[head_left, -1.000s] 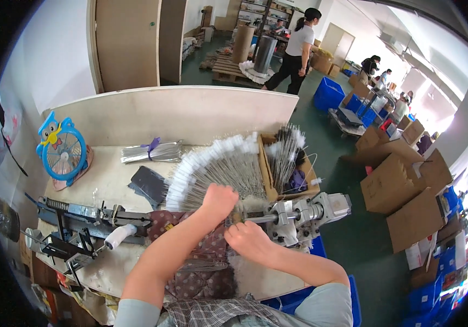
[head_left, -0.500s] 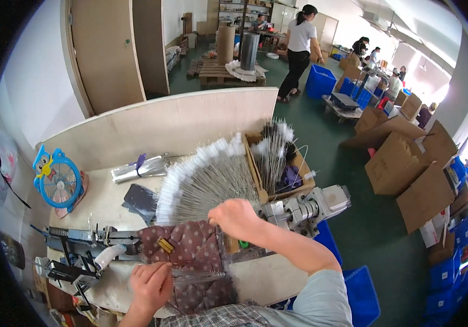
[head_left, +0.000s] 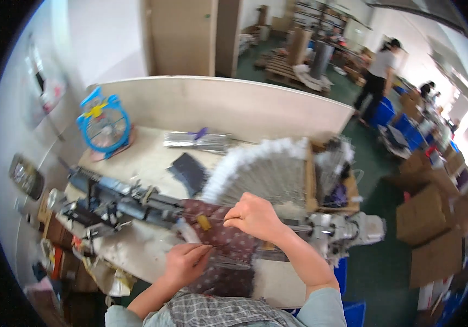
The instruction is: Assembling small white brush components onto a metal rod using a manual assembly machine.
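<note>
Over the brown polka-dot quilted pad, my right hand is closed in a pinch. My left hand pinches lower down, at the pad's left side. Whatever the fingers of either hand hold is too thin and blurred to name. Between the hands lies a small yellow block on the pad. Several thin wires rest on the pad beside my left hand. Beyond my right hand spreads a wide fan of thin wire stems with white tips.
A metal bench device stands left of the pad, and a motor-like machine right. A box of wire stems, a blue fan, dark sheets and a silvery bundle lie farther back, before a low partition.
The view has swung left and blurred. My left hand has come closer to my right hand, both still pinched. A person in the background appears farther right.
</note>
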Available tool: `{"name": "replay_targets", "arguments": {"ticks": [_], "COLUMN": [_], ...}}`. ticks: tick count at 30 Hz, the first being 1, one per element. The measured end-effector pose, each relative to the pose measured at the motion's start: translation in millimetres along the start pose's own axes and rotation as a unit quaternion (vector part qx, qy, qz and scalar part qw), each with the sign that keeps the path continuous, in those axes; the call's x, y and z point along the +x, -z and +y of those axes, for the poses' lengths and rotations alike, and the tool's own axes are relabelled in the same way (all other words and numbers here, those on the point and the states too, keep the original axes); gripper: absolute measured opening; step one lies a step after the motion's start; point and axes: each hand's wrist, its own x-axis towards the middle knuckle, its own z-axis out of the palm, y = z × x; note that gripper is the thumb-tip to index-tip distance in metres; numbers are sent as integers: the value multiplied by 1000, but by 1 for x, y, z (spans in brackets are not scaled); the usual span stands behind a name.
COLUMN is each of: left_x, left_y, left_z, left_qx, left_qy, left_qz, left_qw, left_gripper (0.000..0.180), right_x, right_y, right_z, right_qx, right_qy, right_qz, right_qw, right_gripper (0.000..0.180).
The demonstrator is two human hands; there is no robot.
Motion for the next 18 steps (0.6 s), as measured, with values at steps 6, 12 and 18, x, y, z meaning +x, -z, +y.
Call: {"name": "replay_targets", "arguments": {"ticks": [6, 12, 18], "left_x": [-19, -19, -18], "left_y": [15, 16, -26], "left_z": [-18, -72, -93], "left_qx": [-170, -559, -624], "left_qy": [165, 465, 621], "left_qz": [-2, -24, -135], "left_qw": [972, 686, 455], "left_gripper": [14, 39, 72], "right_x": [48, 67, 69], "right_y": [-58, -71, -69], "right_z": [-25, -41, -49], "right_qx": [11, -65, -78], "right_qy": [34, 9, -4], "right_qz": [78, 76, 68], "right_qw": [996, 995, 995], "right_gripper": [12, 12, 10]}}
